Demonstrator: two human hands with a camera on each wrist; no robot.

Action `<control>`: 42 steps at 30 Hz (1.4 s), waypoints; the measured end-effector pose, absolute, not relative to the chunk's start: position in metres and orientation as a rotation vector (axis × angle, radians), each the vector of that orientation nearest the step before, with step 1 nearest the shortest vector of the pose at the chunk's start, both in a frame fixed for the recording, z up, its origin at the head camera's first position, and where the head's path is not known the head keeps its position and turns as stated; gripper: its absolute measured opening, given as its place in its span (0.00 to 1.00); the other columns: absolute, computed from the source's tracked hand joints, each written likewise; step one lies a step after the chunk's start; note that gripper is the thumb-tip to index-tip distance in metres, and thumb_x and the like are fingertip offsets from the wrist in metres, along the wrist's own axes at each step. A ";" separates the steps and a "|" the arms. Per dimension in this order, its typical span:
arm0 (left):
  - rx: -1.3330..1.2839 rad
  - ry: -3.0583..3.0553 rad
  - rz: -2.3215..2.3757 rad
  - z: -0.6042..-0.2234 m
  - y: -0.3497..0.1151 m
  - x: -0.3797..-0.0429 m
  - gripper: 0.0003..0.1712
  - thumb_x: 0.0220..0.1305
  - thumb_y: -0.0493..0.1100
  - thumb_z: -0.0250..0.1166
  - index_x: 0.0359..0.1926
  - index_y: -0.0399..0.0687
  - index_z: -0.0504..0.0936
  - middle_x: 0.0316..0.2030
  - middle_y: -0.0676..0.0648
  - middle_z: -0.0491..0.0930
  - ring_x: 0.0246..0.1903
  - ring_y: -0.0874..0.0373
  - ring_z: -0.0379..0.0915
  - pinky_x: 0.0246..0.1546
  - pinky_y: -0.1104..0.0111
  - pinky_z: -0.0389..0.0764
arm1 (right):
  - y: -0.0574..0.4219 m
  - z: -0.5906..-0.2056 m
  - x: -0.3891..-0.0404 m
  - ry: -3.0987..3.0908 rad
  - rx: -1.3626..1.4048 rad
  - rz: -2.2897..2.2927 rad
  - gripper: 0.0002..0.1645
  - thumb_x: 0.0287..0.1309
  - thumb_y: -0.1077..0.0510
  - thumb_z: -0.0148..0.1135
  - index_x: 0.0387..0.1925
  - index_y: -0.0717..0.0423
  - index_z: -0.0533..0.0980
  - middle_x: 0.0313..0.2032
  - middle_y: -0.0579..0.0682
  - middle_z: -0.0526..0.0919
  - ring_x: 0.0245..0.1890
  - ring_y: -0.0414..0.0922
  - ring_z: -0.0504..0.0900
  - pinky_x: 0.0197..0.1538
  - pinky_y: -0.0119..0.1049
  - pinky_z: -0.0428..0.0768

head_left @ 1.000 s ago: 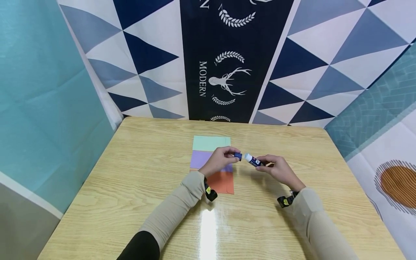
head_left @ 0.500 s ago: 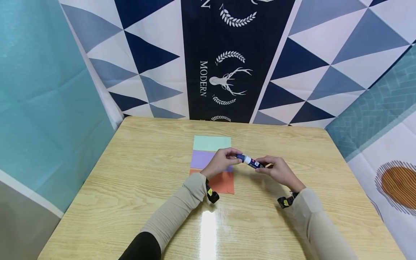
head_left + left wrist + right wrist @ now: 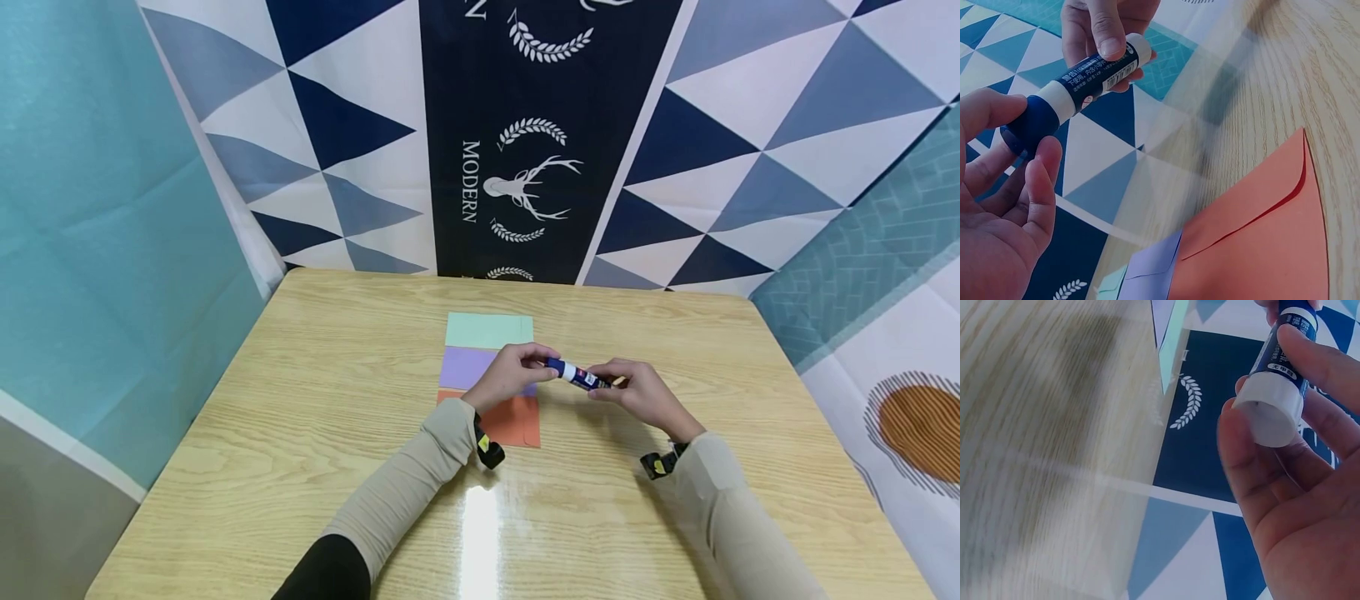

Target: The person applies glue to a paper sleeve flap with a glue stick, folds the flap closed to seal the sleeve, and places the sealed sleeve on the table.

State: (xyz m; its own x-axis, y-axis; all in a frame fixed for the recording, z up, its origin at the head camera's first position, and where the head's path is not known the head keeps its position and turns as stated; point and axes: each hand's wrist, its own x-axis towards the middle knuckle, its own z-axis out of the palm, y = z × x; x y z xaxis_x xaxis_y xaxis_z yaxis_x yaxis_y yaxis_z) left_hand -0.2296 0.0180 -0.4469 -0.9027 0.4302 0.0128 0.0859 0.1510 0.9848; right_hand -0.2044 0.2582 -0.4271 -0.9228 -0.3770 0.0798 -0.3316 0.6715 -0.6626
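Note:
Between both hands, above the table, is a glue stick [image 3: 581, 376] with a dark blue labelled body and white ends. Its blue cap [image 3: 1032, 128] sits on one end, and my left hand [image 3: 517, 372] pinches that cap between thumb and fingers. My right hand [image 3: 637, 390] grips the body near the white base [image 3: 1271, 411], thumb along the label. Under and beside my left hand lie overlapping envelopes: a mint green envelope [image 3: 487, 330], a purple envelope [image 3: 463, 367] and an orange envelope [image 3: 517, 423]. My left hand and wrist hide part of the purple and orange ones.
The wooden table [image 3: 337, 400] reaches back to a patterned cloth [image 3: 352, 150] hanging behind it. Teal cloth [image 3: 112, 208] hangs along the left side. A dark wrist camera [image 3: 490, 450] is strapped to the left wrist, another wrist camera [image 3: 660, 464] to the right.
One second ago the blue cap was apart from the glue stick. My left hand has moved slightly right, and the cap is now on the stick's end. The envelopes have not moved.

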 end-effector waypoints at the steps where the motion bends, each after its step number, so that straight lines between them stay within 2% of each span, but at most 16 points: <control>1: 0.504 2.158 1.818 -0.447 0.018 -0.230 0.15 0.62 0.41 0.68 0.50 0.44 0.84 0.41 0.43 0.84 0.33 0.64 0.77 0.45 0.56 0.80 | 0.258 -0.427 -0.204 2.818 -0.599 -1.086 0.19 0.55 0.58 0.71 0.49 0.58 0.83 0.40 0.53 0.85 0.38 0.43 0.80 0.37 0.31 0.80; 4: 0.512 2.151 1.817 -0.449 0.017 -0.229 0.16 0.62 0.40 0.68 0.50 0.43 0.84 0.41 0.43 0.84 0.33 0.64 0.76 0.48 0.49 0.79 | 0.257 -0.426 -0.204 2.828 -0.600 -1.066 0.19 0.54 0.58 0.71 0.49 0.57 0.83 0.39 0.52 0.85 0.36 0.40 0.78 0.36 0.31 0.79; 7: 0.512 2.148 1.817 -0.449 0.016 -0.229 0.16 0.62 0.40 0.68 0.51 0.43 0.83 0.41 0.44 0.84 0.32 0.64 0.76 0.48 0.47 0.78 | 0.256 -0.426 -0.205 2.831 -0.611 -1.059 0.19 0.54 0.59 0.71 0.48 0.57 0.83 0.38 0.51 0.85 0.35 0.40 0.77 0.36 0.30 0.78; 16: 0.495 2.163 1.801 -0.447 0.014 -0.227 0.17 0.61 0.40 0.69 0.51 0.40 0.83 0.42 0.44 0.84 0.33 0.62 0.75 0.43 0.55 0.80 | 0.252 -0.425 -0.205 2.826 -0.634 -1.067 0.19 0.53 0.60 0.71 0.48 0.59 0.83 0.39 0.52 0.86 0.34 0.39 0.77 0.36 0.30 0.78; 23: 0.528 2.136 1.754 -0.446 0.011 -0.227 0.17 0.62 0.39 0.68 0.52 0.42 0.83 0.42 0.43 0.83 0.35 0.62 0.76 0.49 0.51 0.79 | 0.249 -0.423 -0.206 2.830 -0.645 -1.058 0.19 0.53 0.60 0.72 0.48 0.58 0.83 0.40 0.53 0.85 0.36 0.42 0.78 0.36 0.30 0.78; 25: 0.539 2.143 1.751 -0.445 0.011 -0.227 0.17 0.62 0.39 0.68 0.53 0.41 0.83 0.42 0.43 0.83 0.36 0.62 0.76 0.49 0.53 0.80 | 0.248 -0.422 -0.206 2.831 -0.642 -1.061 0.19 0.53 0.60 0.72 0.48 0.59 0.83 0.41 0.53 0.85 0.36 0.42 0.78 0.36 0.30 0.78; 32: 0.549 2.202 1.705 -0.442 0.009 -0.227 0.18 0.62 0.41 0.68 0.53 0.44 0.84 0.41 0.45 0.84 0.36 0.63 0.77 0.40 0.72 0.78 | 0.243 -0.419 -0.207 2.828 -0.676 -1.097 0.19 0.51 0.63 0.72 0.47 0.61 0.83 0.38 0.53 0.85 0.31 0.41 0.76 0.33 0.30 0.76; 37: 0.545 2.235 1.696 -0.442 0.008 -0.227 0.17 0.62 0.42 0.68 0.52 0.44 0.84 0.40 0.46 0.84 0.35 0.63 0.76 0.41 0.68 0.80 | 0.238 -0.420 -0.208 2.820 -0.713 -1.103 0.18 0.51 0.64 0.72 0.46 0.63 0.83 0.36 0.54 0.85 0.29 0.40 0.75 0.31 0.30 0.76; 42: 0.560 2.287 1.669 -0.443 0.010 -0.227 0.17 0.61 0.42 0.69 0.51 0.44 0.84 0.40 0.46 0.84 0.35 0.62 0.76 0.38 0.73 0.77 | 0.236 -0.422 -0.208 2.818 -0.717 -1.127 0.17 0.50 0.65 0.72 0.45 0.64 0.83 0.36 0.54 0.85 0.29 0.38 0.74 0.31 0.29 0.75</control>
State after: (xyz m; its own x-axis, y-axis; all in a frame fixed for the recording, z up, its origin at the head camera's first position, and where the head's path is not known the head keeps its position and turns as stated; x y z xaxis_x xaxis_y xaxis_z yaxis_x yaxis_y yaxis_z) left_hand -0.2274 0.0101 -0.4427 -0.8934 0.4487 0.0206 0.1564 0.2679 0.9507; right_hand -0.2076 0.2364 -0.4224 -0.8941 -0.4236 0.1458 -0.4072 0.6330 -0.6584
